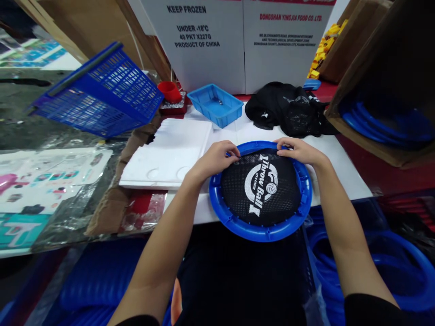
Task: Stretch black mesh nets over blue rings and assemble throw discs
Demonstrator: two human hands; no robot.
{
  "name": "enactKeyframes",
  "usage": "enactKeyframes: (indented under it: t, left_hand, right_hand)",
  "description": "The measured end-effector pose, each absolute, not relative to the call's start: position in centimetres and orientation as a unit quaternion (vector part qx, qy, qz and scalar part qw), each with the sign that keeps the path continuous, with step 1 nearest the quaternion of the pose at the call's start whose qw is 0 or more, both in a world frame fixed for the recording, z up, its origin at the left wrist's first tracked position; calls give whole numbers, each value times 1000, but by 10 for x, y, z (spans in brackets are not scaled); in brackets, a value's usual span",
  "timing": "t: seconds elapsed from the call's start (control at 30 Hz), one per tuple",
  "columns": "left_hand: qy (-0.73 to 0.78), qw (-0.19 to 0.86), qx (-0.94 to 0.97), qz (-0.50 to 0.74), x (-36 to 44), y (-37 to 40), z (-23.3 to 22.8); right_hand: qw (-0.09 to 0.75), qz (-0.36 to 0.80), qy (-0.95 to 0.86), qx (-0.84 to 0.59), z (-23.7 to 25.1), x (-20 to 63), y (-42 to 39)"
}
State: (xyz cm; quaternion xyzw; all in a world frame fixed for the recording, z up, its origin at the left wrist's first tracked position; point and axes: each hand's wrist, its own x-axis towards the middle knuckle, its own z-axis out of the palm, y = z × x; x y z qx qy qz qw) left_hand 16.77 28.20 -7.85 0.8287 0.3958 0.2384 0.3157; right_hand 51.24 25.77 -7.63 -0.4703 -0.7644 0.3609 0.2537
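The round blue plastic ring juts its near side past the edge of the white-covered counter, so a hard downward push at the far side, or a pull toward the body, could tip or slide it into the lap. Inside it lies the black mesh disc with white "Throw Ball" print; uneven tugging could leave its border slack or off the small pegs. Both lie between the forearms, just in front of the body. At the far rim, the left hand pinches the mesh border; the right hand curls over the rim, its grip unclear.
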Motion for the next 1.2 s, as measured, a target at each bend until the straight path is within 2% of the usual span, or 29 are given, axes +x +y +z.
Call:
enactKeyframes:
  t: [0.27,0.67,1.2]
  left_hand:
    - [439,273,813,266,171,281,-79]
    - [470,344,748,318,172,286,-89]
    - [504,335,723,334,174,291,-100]
  right_hand:
    - [263,373,-752,-475,-78,513,259]
    - [261,356,-746,-499,-83,512,261]
    - [254,312,-749,-527,-87,508,261]
